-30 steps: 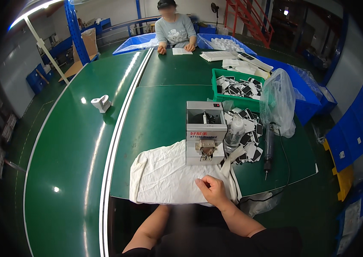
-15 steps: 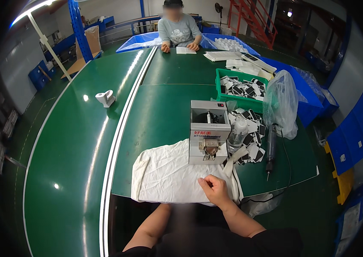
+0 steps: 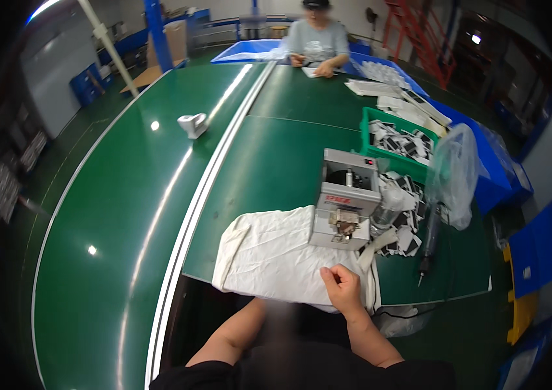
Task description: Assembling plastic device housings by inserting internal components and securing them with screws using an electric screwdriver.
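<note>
My right hand (image 3: 343,289) is closed over the near right part of a white cloth (image 3: 269,257), its thumb against the curled fingers. Whatever it holds, if anything, is hidden. My left forearm (image 3: 240,330) reaches to the table's near edge, and the hand itself is out of sight below the cloth's edge. Just beyond the cloth stands a small grey machine (image 3: 347,201) with an open top and a metal mechanism on its front. A pale strap (image 3: 377,243) lies at its right.
Right of the machine lie a clear jar (image 3: 385,218), small white-and-black pieces (image 3: 409,242) and a corded electric screwdriver (image 3: 429,250). Behind them are a green bin (image 3: 396,140) and a clear plastic bag (image 3: 455,172). A white device (image 3: 192,125) stands left; a person (image 3: 318,42) sits opposite.
My view has turned left and tilted, so the scene sits farther right. My right hand keeps its closed shape. The person opposite has moved their hands around a white piece.
</note>
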A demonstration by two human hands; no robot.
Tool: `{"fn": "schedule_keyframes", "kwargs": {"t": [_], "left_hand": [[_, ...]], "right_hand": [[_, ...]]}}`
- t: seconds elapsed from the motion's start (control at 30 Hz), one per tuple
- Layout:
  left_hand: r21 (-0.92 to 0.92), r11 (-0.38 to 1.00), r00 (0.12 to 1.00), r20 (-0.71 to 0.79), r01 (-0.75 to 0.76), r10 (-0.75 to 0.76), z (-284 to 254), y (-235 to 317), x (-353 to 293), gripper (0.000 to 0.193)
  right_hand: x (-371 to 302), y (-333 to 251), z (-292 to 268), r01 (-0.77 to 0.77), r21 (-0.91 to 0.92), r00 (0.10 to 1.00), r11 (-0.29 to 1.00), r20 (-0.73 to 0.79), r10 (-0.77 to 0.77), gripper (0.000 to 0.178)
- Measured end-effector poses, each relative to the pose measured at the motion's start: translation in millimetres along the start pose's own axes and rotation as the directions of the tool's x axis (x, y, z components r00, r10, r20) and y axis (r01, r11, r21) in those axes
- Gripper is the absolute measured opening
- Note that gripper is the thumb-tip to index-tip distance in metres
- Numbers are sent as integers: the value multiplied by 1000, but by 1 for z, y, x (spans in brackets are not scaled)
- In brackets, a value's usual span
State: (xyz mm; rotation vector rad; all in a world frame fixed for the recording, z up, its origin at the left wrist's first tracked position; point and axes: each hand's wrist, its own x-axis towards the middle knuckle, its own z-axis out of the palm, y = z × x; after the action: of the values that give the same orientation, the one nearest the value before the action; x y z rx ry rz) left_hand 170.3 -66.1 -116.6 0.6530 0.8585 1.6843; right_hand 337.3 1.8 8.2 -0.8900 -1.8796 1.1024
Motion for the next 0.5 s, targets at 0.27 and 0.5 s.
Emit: {"fn": "schedule_keyframes", "kwargs": {"t": [0.27, 0.5], "left_hand": [[367, 912, 951, -168, -183, 258, -30, -5, -71, 70], [663, 740, 913, -223, -114, 341, -33, -18, -107, 71]], "right_hand": [[-3, 14, 2, -84, 67, 996, 994, 24, 83, 32], [0, 32, 3, -38, 92, 998, 995, 48, 34, 32]]}}
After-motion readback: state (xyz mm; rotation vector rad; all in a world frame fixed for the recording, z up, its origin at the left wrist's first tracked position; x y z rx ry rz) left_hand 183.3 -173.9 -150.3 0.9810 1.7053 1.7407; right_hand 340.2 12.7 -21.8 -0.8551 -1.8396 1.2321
